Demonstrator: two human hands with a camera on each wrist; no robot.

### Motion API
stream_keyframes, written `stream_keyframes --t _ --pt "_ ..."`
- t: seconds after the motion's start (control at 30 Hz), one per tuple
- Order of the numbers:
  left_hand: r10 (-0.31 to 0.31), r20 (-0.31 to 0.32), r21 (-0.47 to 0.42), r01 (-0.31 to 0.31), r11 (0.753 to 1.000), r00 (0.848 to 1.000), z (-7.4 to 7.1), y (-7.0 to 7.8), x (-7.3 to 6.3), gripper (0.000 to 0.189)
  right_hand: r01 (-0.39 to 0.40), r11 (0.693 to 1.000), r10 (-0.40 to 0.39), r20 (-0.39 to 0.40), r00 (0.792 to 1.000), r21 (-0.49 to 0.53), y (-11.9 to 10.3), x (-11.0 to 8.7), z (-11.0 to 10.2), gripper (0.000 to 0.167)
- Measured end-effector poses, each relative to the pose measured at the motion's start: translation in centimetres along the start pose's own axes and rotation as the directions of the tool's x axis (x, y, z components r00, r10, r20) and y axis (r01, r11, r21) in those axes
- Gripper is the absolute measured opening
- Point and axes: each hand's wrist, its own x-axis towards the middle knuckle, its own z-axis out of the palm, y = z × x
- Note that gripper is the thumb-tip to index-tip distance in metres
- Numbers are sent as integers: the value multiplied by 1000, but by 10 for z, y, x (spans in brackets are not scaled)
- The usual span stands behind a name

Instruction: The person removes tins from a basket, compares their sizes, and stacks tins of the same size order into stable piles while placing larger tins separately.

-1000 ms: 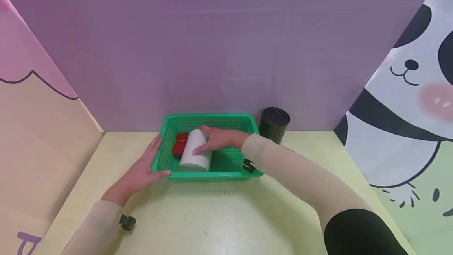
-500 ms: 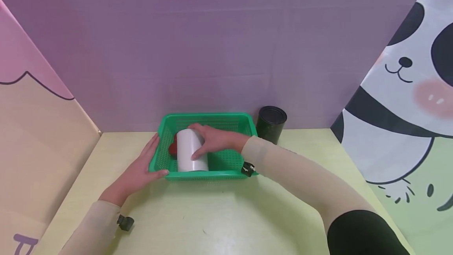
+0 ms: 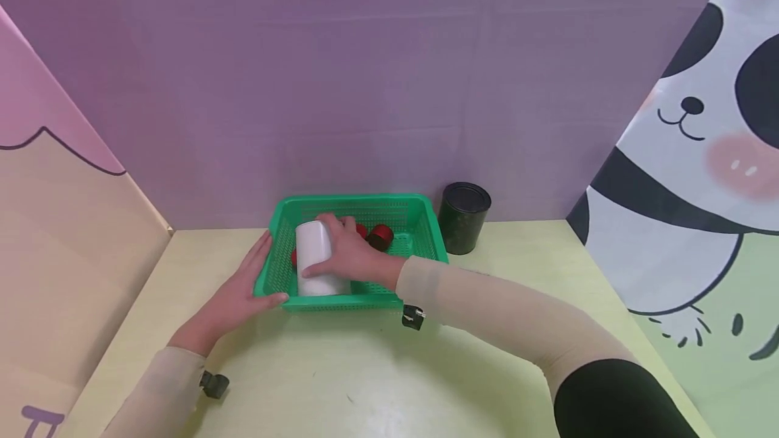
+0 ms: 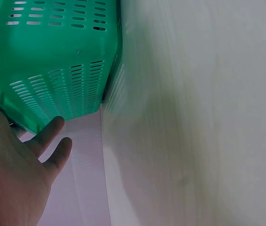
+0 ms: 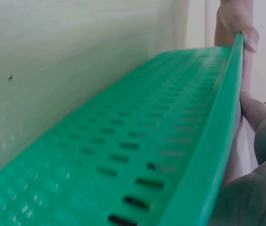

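Purple wall (image 3: pixel 365 73), pale desk (image 3: pixel 341 384). Right grip (image 3: pixel 349 254) curled round white can (image 3: pixel 312 249), left half of green basket (image 3: pixel 365 301); left grip (image 3: pixel 234 299) straight-fingered on basket's left end. Red-topped containers (image 3: pixel 381 236) inside; black can (image 3: pixel 464 225) right of basket.

The right hand (image 3: pixel 348 255) covers the three-o'clock side of the white can (image 3: pixel 312 245), which mostly hides a red lid (image 3: pixel 294 258) at nine o'clock. The head view's three-o'clock edge crops the panda (image 3: pixel 681 167).

Basket (image 3: pixel 353 303): perforated plastic, slightly glossy. White cylinder (image 3: pixel 312 252): smooth, satiny. Dark can (image 3: pixel 464 222), basket's two o'clock: low sheen. Counter (image 3: pixel 341 370): smooth, wood-grained, glossy. Backdrop (image 3: pixel 365 86): matt, creased.
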Motion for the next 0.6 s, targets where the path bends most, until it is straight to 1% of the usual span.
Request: stream_keyframes --t 0.1,0.23,0.37,0.6 --pt "-1 4 -5 1 1000 1000 -1 0 -1 114 1 1000 -1 -30 1000 6 -4 -1 4 104" --pt "-1 5 -4 1 1000 1000 0 0 0 114 -21 999 23 -51 998 39 -5 -4 5 104" --pt "2 -1 5 -2 1000 1000 1 0 0 115 -32 997 37 -59 998 74 -4 -4 5 105" --pt "7 -5 11 -7 1000 1000 1 0 -1 114 -23 991 32 -61 998 135 0 -2 7 110"
